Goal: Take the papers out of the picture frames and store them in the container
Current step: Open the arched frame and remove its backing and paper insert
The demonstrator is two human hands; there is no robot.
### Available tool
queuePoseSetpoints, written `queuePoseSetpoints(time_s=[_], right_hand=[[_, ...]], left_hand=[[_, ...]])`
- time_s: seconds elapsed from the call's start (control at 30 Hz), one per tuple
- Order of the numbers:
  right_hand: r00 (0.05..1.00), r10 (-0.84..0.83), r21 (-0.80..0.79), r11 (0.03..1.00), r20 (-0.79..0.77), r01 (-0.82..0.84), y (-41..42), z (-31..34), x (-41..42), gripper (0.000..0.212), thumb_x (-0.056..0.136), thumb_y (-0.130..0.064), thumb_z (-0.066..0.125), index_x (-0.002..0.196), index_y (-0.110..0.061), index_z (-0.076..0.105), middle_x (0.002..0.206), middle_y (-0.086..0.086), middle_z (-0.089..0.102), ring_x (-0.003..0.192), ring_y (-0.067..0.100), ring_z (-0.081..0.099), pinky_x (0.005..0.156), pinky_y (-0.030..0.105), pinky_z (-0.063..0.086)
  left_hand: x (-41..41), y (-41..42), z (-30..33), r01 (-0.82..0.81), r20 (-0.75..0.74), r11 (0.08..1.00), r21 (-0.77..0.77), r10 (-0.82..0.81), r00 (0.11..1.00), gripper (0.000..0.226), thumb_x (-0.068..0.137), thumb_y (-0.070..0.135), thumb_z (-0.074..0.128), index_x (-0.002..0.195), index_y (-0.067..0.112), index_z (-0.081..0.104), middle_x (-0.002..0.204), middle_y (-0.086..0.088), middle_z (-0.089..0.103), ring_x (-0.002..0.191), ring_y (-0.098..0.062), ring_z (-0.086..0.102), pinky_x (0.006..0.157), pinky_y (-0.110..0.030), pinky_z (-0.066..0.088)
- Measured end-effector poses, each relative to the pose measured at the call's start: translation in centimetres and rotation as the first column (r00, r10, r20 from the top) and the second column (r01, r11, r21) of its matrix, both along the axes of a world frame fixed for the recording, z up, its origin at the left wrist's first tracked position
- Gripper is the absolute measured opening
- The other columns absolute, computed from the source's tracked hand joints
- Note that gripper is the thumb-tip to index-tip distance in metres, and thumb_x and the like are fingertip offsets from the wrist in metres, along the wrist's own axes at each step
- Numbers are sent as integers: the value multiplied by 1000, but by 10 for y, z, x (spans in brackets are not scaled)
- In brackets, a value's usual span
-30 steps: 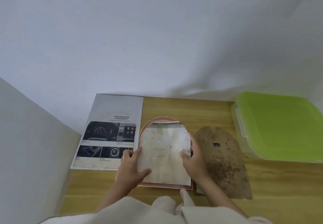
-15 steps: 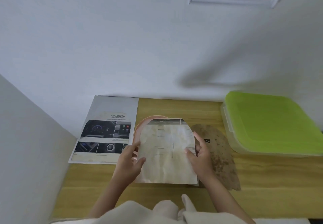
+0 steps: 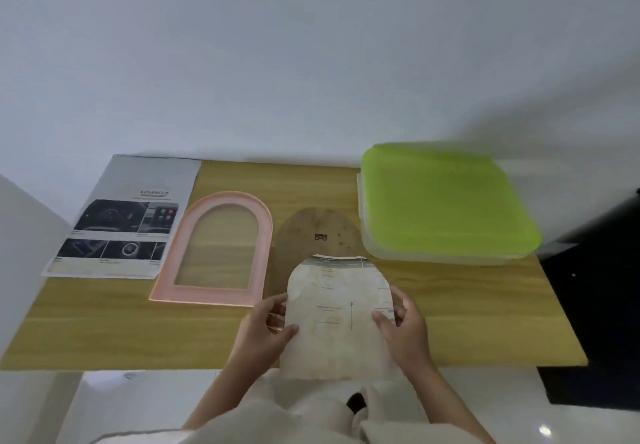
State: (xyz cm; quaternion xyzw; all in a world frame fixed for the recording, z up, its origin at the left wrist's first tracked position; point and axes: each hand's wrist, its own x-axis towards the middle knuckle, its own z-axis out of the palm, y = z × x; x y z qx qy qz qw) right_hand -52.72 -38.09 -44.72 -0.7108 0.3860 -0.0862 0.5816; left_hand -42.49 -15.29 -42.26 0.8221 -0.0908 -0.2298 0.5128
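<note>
Head view: the arch-topped paper (image 3: 337, 315) is out of the pink frame (image 3: 216, 253) and held up over the near edge of the table (image 3: 467, 322), between both hands. It reads as a single thin sheet, light and floppy, a bit stained and creased, so it probably bends or tears if pulled from one side; holding both side edges near the middle, as here, keeps it flat. Left hand (image 3: 265, 331) pinches the left edge, thumb on the front face, fingers (image 3: 273, 306) curled behind. Right hand (image 3: 401, 327) grips the right edge the same way, thumb on top, fingers wrapped round the back. Both forearms come up from the bottom of the view, wrists roughly level, palms turned inward toward the sheet. The empty frame lies flat to the left; its brown backing board (image 3: 317, 232) lies just beside it, partly hidden by the sheet. The container (image 3: 446, 201) sits at the far right with its green lid closed, so it likely needs opening first. A printed brochure (image 3: 128, 218) lies at the far left.
</note>
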Motion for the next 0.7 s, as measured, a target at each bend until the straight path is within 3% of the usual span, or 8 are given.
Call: queuePoseSetpoints(time_s=[0.1,0.17,0.33,0.53,0.7], right_hand=[[999,-23,2,1000,-23,23,-31,-9,-38,56,81,-2,69,130,-18,50,90,-2,73,76,3,69,61,15,52],[999,-32,-7,999,-42,32,-53,-13,-57,54,81,-2,69,129,-17,50,89,-4,73,76,4,69,62,17,53],[995,-43,-87,996,-94,35,-108,-14,-80,52,81,-11,70,129,-22,51,98,6,69,87,19,68,72,35,56],[990,10,-251,967,-141,-46,-149,-20,-78,56,79,-22,72,131,-17,51,107,3,64,100,21,61,86,41,53],[979,87,-374,915,-184,-151,-155,-25,-69,53,83,-21,69,131,-11,49,110,6,56,99,17,51,89,33,46]], left_hand=[[-33,-32,-10,45,-21,999,1,-45,999,49,72,6,74,101,41,56,88,4,65,72,-9,60,64,-19,51],[-51,-54,-16,53,-30,998,18,-52,998,46,72,8,75,105,36,57,88,5,65,74,-11,60,67,-19,51],[-75,-115,-20,80,-10,996,49,-79,997,43,76,11,72,114,24,58,92,5,62,78,-8,59,65,-12,48],[-77,-163,-24,72,72,986,150,-83,994,45,75,6,68,118,15,58,95,-2,57,75,-7,54,63,-11,44],[-78,-173,-26,59,122,965,255,-92,988,48,78,9,67,124,14,53,97,-1,50,75,-5,48,72,-14,39]])
